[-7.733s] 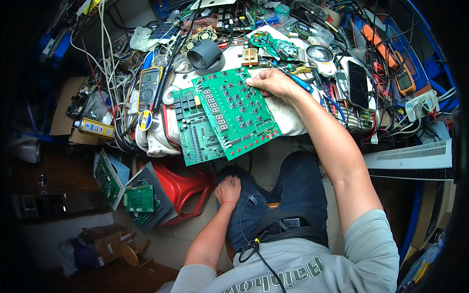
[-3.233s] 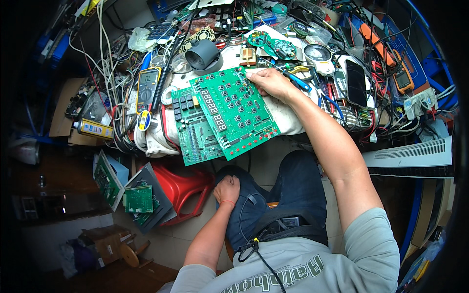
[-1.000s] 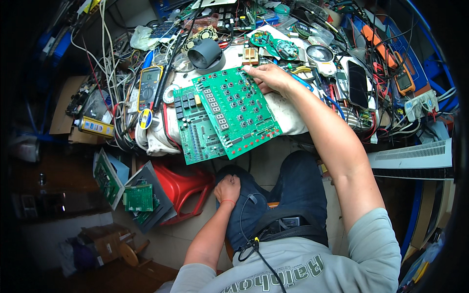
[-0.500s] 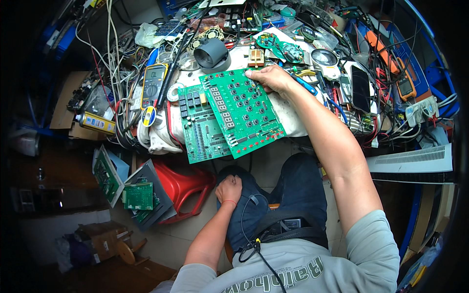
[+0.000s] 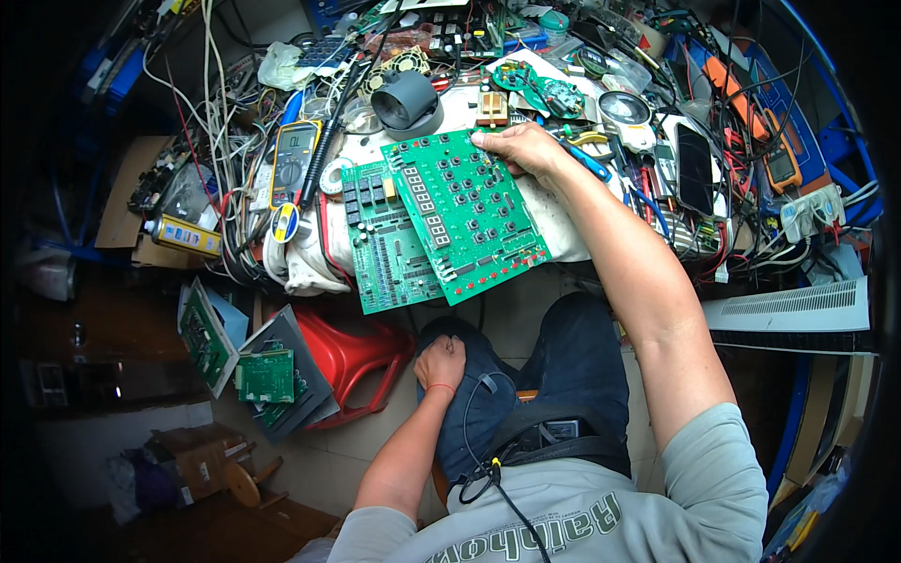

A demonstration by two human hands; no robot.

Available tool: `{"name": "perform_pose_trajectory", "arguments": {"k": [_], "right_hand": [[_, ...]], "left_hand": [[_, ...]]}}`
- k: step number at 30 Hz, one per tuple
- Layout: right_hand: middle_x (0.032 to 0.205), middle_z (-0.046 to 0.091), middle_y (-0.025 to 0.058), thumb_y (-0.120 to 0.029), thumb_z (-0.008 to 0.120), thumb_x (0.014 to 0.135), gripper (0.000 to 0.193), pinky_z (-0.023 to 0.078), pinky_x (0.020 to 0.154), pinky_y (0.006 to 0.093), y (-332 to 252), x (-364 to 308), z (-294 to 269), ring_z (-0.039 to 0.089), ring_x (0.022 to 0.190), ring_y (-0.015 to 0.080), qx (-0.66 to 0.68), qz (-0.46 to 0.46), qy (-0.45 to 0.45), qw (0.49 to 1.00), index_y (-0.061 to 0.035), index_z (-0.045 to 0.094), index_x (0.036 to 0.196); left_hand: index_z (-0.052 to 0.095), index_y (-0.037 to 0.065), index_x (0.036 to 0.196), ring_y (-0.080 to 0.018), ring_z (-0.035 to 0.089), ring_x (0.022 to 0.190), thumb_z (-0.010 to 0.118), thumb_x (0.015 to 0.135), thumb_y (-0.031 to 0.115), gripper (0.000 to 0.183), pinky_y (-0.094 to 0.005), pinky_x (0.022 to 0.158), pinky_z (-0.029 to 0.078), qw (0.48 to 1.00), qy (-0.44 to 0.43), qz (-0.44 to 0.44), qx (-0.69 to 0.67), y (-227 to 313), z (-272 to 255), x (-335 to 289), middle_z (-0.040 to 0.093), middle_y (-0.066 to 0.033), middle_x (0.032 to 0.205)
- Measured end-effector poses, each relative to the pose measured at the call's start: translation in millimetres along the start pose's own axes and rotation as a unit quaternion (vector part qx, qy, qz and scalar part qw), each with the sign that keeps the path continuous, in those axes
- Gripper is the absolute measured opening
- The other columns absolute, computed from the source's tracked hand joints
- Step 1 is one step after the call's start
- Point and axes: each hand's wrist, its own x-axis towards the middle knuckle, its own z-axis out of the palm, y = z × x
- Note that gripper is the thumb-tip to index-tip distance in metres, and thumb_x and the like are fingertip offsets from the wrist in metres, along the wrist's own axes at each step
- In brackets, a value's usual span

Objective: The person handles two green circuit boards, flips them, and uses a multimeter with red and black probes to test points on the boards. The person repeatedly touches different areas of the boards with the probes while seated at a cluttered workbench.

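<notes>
My right hand pinches the upper right corner of a green circuit board, thumb on top. This board carries black seven-segment displays, rows of small push buttons and red parts along its lower edge. It is tilted and overlaps a second green circuit board on its left, which bears black relays and many small chips. Both boards reach out past the front edge of the bench. My left hand rests on my left thigh, closed in a loose fist, with nothing showing in it.
A yellow multimeter and a grey round tube stand beyond the boards. To the right lie a magnifier lamp and a black phone. A red plastic stool stands below left, near more boards.
</notes>
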Motion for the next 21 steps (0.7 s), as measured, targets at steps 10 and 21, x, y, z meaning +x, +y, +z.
{"name": "perform_pose_trajectory", "arguments": {"k": [10,21], "right_hand": [[0.064,0.061,0.0014,-0.048,0.087,0.077,0.049,0.042,0.049,0.0255,-1.5,-1.9,0.8,0.049,0.052,0.0095,-0.005,-0.005,0.004,1.000,-0.0014,0.073,0.071],[0.065,0.062,0.0011,-0.046,0.087,0.077,0.046,0.044,0.049,0.0244,-5.1,-5.5,-0.8,0.049,0.051,0.0090,-0.005,0.009,0.006,1.000,-0.0018,0.074,0.073]], "left_hand": [[0.063,0.009,0.074,-0.0403,0.067,0.078,0.059,0.090,0.038,0.033,-0.0515,0.069,0.050,1.000,0.003,-0.001,0.001,0.0,-0.2,0.3,0.069,-0.0161,0.079],[0.064,0.010,0.075,-0.0403,0.067,0.080,0.058,0.091,0.038,0.033,-0.0517,0.071,0.051,1.000,0.012,0.000,0.006,0.3,1.0,2.4,0.070,-0.0157,0.080]]}}
